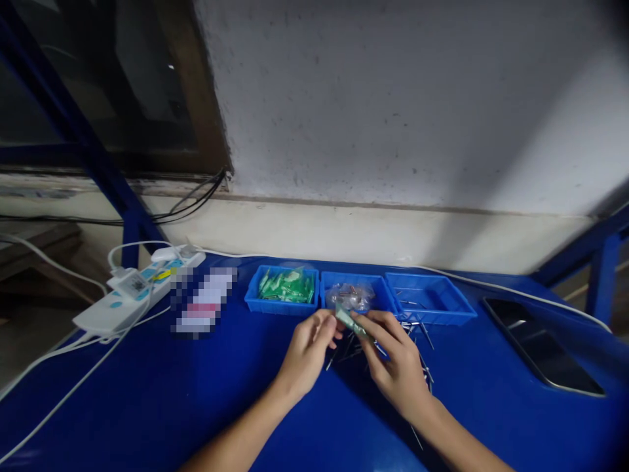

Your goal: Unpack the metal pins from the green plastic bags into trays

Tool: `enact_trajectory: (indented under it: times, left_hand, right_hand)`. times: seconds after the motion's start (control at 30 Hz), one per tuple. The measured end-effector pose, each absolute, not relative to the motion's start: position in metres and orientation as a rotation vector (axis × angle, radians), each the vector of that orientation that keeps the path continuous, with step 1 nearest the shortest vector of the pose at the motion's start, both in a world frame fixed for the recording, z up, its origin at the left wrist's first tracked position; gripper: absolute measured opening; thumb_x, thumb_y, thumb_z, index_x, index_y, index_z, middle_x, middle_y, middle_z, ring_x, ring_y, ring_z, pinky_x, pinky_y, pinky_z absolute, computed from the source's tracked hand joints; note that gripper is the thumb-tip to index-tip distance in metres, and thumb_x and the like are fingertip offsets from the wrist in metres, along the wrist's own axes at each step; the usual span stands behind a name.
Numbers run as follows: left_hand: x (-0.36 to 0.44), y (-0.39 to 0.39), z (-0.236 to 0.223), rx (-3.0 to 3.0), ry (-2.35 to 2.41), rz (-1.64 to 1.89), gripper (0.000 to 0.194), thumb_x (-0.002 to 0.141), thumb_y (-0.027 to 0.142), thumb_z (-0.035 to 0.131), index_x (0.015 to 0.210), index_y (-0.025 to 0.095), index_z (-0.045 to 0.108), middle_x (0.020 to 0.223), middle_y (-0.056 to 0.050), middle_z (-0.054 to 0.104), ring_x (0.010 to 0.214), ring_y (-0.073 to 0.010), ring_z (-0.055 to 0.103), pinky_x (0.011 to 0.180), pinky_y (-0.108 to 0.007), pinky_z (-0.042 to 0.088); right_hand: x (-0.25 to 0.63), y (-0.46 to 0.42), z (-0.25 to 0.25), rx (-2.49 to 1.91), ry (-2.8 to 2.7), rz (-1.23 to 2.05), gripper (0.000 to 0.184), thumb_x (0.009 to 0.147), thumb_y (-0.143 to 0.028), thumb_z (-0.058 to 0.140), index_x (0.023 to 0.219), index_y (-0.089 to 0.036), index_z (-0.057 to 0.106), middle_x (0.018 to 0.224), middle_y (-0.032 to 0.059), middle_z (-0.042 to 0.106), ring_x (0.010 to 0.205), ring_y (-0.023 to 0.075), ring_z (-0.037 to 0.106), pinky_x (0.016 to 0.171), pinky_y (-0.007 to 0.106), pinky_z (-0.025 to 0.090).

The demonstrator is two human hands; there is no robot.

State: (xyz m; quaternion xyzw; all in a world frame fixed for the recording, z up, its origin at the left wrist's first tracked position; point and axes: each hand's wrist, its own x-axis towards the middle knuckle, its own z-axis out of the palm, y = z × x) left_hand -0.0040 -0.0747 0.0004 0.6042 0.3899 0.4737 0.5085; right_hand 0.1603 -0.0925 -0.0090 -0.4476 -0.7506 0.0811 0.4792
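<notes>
My left hand (308, 353) and my right hand (396, 364) meet over the blue table (147, 393), just in front of three blue trays. Between the fingertips of both hands is a small green piece (350, 321); both hands pinch it. Thin metal pins (422, 341) lie scattered on the table under and to the right of my right hand. The left tray (253, 298) holds several green pieces. The middle tray (378, 288) holds a clear bag of small parts (350, 296). The right tray (437, 303) holds a few pins.
A white power strip (128, 295) with cables lies at the table's left edge. A blurred-out packet (204, 301) sits beside it. A dark phone (543, 346) lies at the right. A wall stands behind the table; blue frame posts rise at both sides.
</notes>
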Motion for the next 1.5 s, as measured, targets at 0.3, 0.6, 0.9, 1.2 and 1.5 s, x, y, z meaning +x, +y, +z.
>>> enact_trajectory:
  times: [0.3,0.6,0.9,1.2,1.5]
  left_hand:
    - [-0.005,-0.071,-0.002,1.565,1.083,1.26,0.02,0.085,0.032,0.054,0.095,0.017,0.064,0.086,-0.005,0.063,0.076,-0.0153,0.058,0.065,-0.024,0.046]
    - [-0.001,-0.086,-0.002,2.156,0.939,1.186,0.025,0.083,0.017,0.054,0.106,0.023,0.061,0.103,-0.007,0.056,0.098,-0.0186,0.053,0.082,-0.03,0.046]
    - [0.004,-0.084,0.004,1.298,0.977,1.128,0.03,0.089,0.043,0.045,0.101,0.018,0.057,0.087,-0.004,0.062,0.072,-0.013,0.057,0.067,-0.024,0.047]
    - [-0.066,-0.041,0.028,1.933,1.771,1.609,0.027,0.084,0.032,0.052,0.106,0.02,0.064,0.095,-0.005,0.068,0.079,-0.0167,0.063,0.074,-0.028,0.05]
    - [-0.118,0.009,0.067,2.182,2.284,0.7,0.034,0.081,0.032,0.048,0.109,0.019,0.063,0.086,-0.008,0.072,0.086,-0.0233,0.067,0.076,-0.029,0.048]
  right_hand:
    - [0.156,-0.096,-0.008,-1.189,-1.735,0.269,0.03,0.082,-0.019,0.051,0.11,-0.024,0.062,0.11,0.0102,0.047,0.104,0.0233,0.052,0.085,0.039,0.049]
    - [0.155,-0.093,0.0,-1.267,-1.525,0.692,0.028,0.089,-0.037,0.046,0.073,-0.017,0.058,0.061,-0.0003,0.05,0.056,0.0127,0.049,0.051,0.024,0.041]
    - [0.161,-0.093,-0.018,-1.018,-2.008,0.042,0.052,0.085,-0.003,0.042,0.13,-0.028,0.049,0.113,0.0114,0.049,0.1,0.0193,0.054,0.078,0.033,0.05]
    - [0.154,-0.102,-0.012,-1.073,-2.035,0.188,0.036,0.084,-0.008,0.046,0.116,-0.021,0.056,0.119,0.013,0.04,0.094,0.0183,0.054,0.08,0.034,0.052]
    - [0.154,-0.1,-0.008,-1.137,-2.026,0.175,0.025,0.086,-0.017,0.049,0.108,-0.02,0.061,0.115,0.0122,0.041,0.1,0.0207,0.053,0.086,0.036,0.05]
